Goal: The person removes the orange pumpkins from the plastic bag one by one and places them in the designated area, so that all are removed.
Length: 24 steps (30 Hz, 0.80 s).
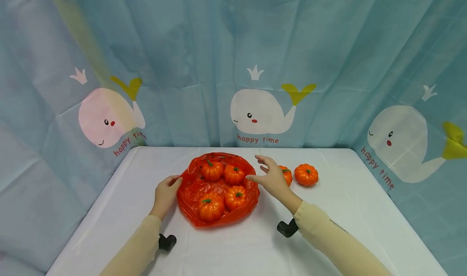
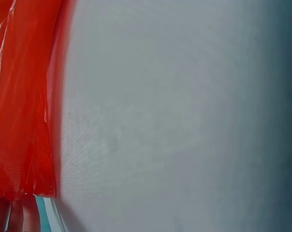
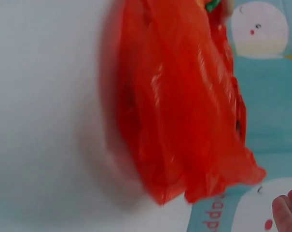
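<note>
A red plastic bag lies wide-mouthed on the table, with several small orange pumpkins inside. At its left rim my left hand pinches the plastic between thumb and fingers; in the left wrist view its fingertips show at the bag's edge. My right hand is raised by the bag's right rim, thumb and fingers spread apart, holding nothing. Behind that hand a pumpkin is partly hidden. Another pumpkin sits on the table just right of it.
The white table runs back to a light blue curtain printed with whales, which also hangs along both sides. A black wrist-camera mount juts from the left sleeve, another black mount from the right.
</note>
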Each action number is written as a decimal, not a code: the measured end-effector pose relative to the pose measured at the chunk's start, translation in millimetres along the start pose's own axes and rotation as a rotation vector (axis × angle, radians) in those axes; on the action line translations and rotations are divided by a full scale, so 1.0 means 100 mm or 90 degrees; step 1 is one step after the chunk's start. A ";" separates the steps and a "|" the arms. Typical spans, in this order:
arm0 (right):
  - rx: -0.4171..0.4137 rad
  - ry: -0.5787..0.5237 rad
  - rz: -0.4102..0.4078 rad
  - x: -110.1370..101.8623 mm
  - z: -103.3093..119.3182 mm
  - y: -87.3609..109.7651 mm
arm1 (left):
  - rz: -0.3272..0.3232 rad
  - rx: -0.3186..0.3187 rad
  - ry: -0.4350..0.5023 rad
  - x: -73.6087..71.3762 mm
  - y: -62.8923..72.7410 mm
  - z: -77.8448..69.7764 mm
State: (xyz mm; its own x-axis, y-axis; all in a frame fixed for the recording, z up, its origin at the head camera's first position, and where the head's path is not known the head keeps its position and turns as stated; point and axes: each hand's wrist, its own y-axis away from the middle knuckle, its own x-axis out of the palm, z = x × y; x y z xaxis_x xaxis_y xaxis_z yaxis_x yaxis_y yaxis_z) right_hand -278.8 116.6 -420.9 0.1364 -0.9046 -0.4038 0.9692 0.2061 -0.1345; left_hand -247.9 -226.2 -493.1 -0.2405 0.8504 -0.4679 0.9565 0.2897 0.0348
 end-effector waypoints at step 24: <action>0.015 0.039 0.042 0.83 0.18 -0.35 | -0.002 0.007 -0.002 0.00 -0.01 0.02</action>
State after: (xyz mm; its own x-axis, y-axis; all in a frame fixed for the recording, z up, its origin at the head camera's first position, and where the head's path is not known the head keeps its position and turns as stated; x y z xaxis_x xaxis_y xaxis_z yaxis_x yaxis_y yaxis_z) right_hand -297.5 28.1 -433.7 0.1887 -0.8647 -0.4655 0.9632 0.2554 -0.0841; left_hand -248.5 -227.1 -494.7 -0.2431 0.8482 -0.4705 0.9574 0.2877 0.0241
